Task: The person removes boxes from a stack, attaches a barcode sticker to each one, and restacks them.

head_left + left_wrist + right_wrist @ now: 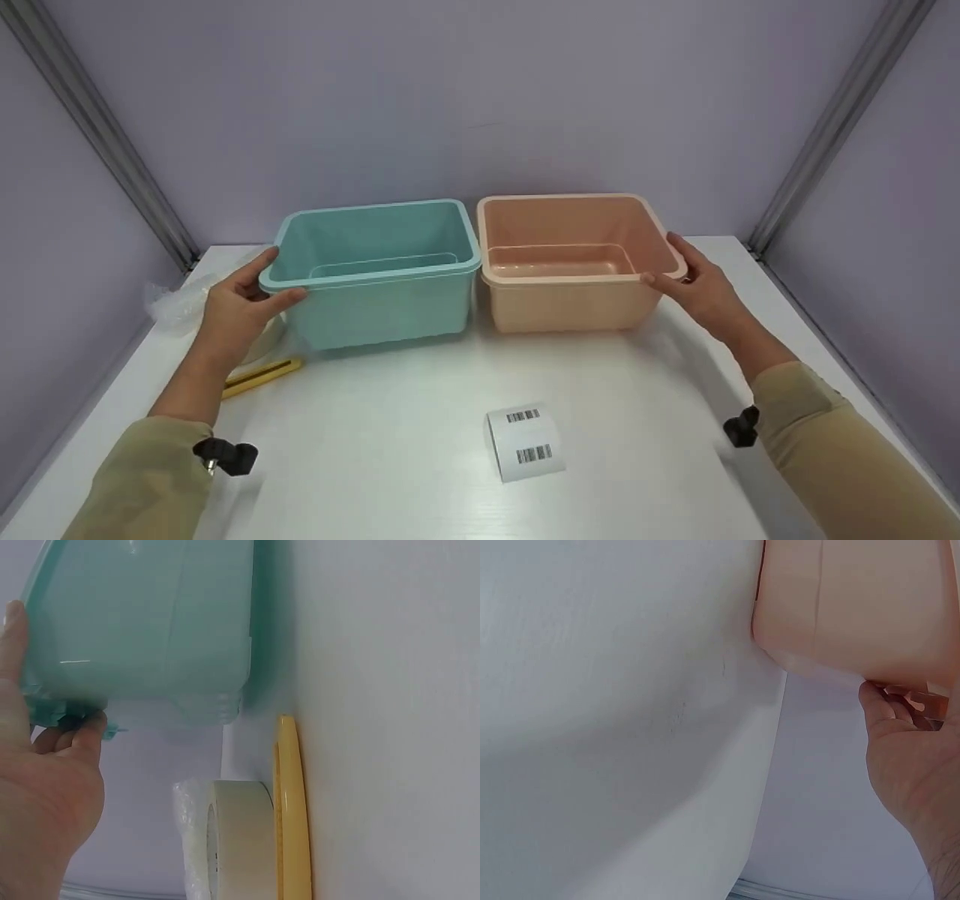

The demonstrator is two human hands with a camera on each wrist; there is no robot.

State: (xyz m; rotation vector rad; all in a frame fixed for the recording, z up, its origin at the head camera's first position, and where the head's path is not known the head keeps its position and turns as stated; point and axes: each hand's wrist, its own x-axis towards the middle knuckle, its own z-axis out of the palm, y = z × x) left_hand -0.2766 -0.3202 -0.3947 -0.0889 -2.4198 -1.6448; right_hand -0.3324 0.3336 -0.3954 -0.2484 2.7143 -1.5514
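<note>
Side by side toward the back of the white table are a teal plastic bin (386, 307) and a peach plastic bin (570, 304), both with nothing visible inside. My left hand (232, 311) grips the teal bin's left rim, thumb over the front corner and fingers at the side. On the peach bin's right rim, my right hand (709, 292) holds on with its thumb at the front corner. The wrist views show fingers tucked beneath the rim of the teal bin (150, 630) and of the peach bin (855, 607).
A curled strip of barcode labels (525, 442) lies at the front middle of the table. Left of the teal bin are a yellow box cutter (294, 817), a roll of tape (244, 840) and clear plastic wrap (176, 304). Purple-grey panels (480, 97) enclose the table.
</note>
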